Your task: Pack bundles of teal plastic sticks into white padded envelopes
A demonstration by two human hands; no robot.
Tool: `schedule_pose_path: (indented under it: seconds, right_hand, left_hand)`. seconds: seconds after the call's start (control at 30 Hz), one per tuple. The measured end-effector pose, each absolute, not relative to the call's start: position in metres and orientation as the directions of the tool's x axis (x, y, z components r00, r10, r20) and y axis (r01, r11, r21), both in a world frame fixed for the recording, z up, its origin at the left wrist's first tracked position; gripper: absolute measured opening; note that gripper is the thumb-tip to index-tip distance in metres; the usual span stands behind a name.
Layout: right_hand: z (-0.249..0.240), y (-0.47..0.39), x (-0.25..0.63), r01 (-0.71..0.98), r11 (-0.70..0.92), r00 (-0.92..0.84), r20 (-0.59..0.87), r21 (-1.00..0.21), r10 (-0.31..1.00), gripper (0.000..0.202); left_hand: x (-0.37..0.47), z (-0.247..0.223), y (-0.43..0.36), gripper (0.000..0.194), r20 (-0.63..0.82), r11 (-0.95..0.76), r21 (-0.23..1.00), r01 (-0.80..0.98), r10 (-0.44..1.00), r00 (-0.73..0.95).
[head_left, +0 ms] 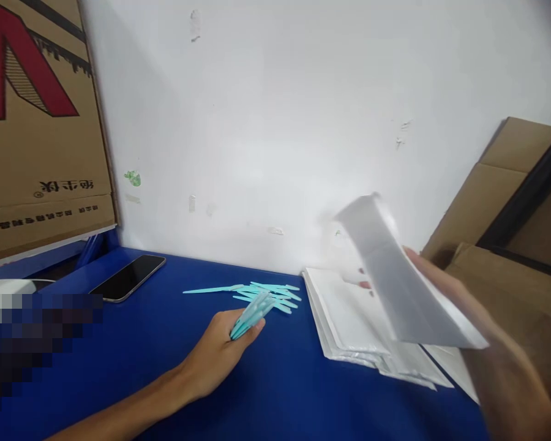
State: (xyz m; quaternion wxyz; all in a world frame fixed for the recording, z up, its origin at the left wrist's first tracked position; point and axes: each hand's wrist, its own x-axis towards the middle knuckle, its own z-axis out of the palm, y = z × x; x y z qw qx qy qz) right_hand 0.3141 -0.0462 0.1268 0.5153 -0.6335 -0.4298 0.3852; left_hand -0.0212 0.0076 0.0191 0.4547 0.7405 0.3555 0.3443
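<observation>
My left hand (220, 355) rests on the blue table (165, 367) and pinches a small bunch of teal plastic sticks (252, 313) between thumb and fingers. Beyond it lies a loose pile of the same teal sticks (275, 291). My right hand (445, 288) holds a white flat pouch (395, 282) lifted and tilted, its open end pointing up and left. Under it sits a stack of white pouches (349, 321) on the table.
A black phone (128, 277) lies at the back left of the table. A large cardboard box (41, 122) stands at the left, more brown boxes (509, 245) at the right. A white wall (275, 122) closes the back. A blurred patch covers the near left.
</observation>
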Motion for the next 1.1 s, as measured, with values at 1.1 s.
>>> schedule_pose_path:
  seconds: [1.1]
  right_hand:
    - [0.068, -0.015, 0.24, 0.15, -0.774, -0.752, -0.579, -0.615, 0.315, 0.08]
  left_hand:
    - [-0.074, 0.032, 0.075, 0.015, 0.533, -0.583, -0.08, 0.808, 0.66, 0.53]
